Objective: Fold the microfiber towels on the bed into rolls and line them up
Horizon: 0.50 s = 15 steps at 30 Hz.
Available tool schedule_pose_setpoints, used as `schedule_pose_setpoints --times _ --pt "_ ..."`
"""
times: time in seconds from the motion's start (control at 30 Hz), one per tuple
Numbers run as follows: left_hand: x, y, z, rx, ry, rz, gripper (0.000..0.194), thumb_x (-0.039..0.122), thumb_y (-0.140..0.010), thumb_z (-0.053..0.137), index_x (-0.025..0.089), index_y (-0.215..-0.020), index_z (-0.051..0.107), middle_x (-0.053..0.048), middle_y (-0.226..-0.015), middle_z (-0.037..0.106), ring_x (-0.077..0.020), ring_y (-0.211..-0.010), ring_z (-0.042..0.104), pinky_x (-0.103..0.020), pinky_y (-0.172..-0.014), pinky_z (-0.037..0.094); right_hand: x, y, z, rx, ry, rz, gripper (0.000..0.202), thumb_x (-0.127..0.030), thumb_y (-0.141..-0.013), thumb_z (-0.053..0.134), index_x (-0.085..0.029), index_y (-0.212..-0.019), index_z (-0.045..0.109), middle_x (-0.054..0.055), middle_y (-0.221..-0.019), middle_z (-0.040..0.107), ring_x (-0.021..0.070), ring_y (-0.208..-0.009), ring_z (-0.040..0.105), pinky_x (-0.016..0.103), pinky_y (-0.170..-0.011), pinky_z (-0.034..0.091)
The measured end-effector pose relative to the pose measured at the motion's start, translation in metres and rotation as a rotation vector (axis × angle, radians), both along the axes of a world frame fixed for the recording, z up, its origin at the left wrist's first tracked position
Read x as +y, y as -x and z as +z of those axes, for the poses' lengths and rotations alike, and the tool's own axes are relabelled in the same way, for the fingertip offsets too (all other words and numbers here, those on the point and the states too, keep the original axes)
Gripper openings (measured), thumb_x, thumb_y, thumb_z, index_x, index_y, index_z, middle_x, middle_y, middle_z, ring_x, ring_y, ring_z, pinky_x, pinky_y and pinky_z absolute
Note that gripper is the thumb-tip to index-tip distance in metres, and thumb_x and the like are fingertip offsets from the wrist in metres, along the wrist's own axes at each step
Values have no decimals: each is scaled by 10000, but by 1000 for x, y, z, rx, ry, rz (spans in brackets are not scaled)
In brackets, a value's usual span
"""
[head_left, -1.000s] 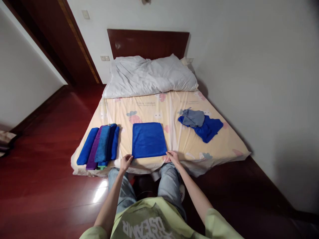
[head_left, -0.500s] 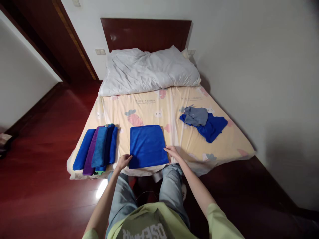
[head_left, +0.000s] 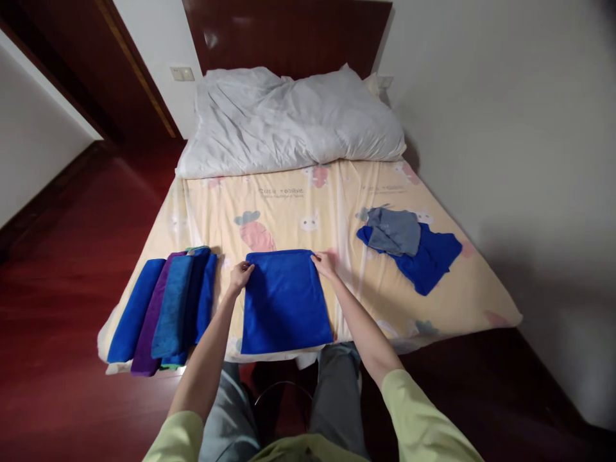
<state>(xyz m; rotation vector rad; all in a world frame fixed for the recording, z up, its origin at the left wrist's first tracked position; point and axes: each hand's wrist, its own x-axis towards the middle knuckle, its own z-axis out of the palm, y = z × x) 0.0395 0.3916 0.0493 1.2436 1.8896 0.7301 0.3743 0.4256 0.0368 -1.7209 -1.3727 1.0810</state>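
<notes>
A blue towel (head_left: 287, 307) lies flat in a near-square on the bed, close to the front edge. My left hand (head_left: 241, 276) pinches its far left corner, thumb and fingers closed together. At the far right corner, my right hand (head_left: 325, 264) grips the cloth in the same way. To the left lies a row of folded towels: a blue towel (head_left: 136, 310), a purple towel (head_left: 154, 316), a teal-blue towel (head_left: 174, 305) and several darker ones. On the right, a crumpled grey cloth (head_left: 395, 231) rests partly over a crumpled blue cloth (head_left: 430, 261).
The bed (head_left: 289, 212) has a pale yellow sheet printed with carrots and rabbits. A bunched white quilt or pillow (head_left: 293, 125) lies along the dark wooden headboard (head_left: 289, 38). A wall (head_left: 520, 160) runs along the right; dark red floor (head_left: 120, 205) shows at left.
Both hands have moved from the towel's near side edges up to its far corners. The view has shifted closer over the bed. The other cloths stay where they were.
</notes>
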Motion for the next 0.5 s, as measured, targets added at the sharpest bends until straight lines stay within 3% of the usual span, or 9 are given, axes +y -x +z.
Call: schedule_pose_setpoints --times 0.1,0.3,0.37,0.5 --pt "18 -2 -4 -4 -66 8 365 388 -805 608 134 -1051 698 -110 -939 744 -225 -861 690 -280 -740 510 15 1 -1 -45 -61 26 142 -298 -823 619 -195 -774 703 59 -909 747 193 -873 664 292 -835 514" --pt "33 -3 0 85 -104 -49 262 321 -792 614 150 -957 725 -110 -955 745 -230 -848 686 -297 -781 512 27 -11 -1 15 -80 123 67 -224 -774 696 -179 -789 743 67 -880 745 186 -838 679 294 -836 525" --pt "33 -3 4 102 -107 -84 249 302 -795 611 146 -945 733 -118 -954 748 -241 -844 688 -309 -788 515 27 -16 2 8 -123 212 109 -178 -789 677 -172 -864 756 76 -924 737 183 -850 677 308 -846 528" --pt "30 -4 10 180 -140 -141 234 256 -820 566 143 -944 729 -123 -978 748 -250 -887 692 -324 -830 519 28 -20 6 -205 -287 491 191 -141 -837 657 -204 -981 766 77 -963 724 197 -963 656 347 -942 492"
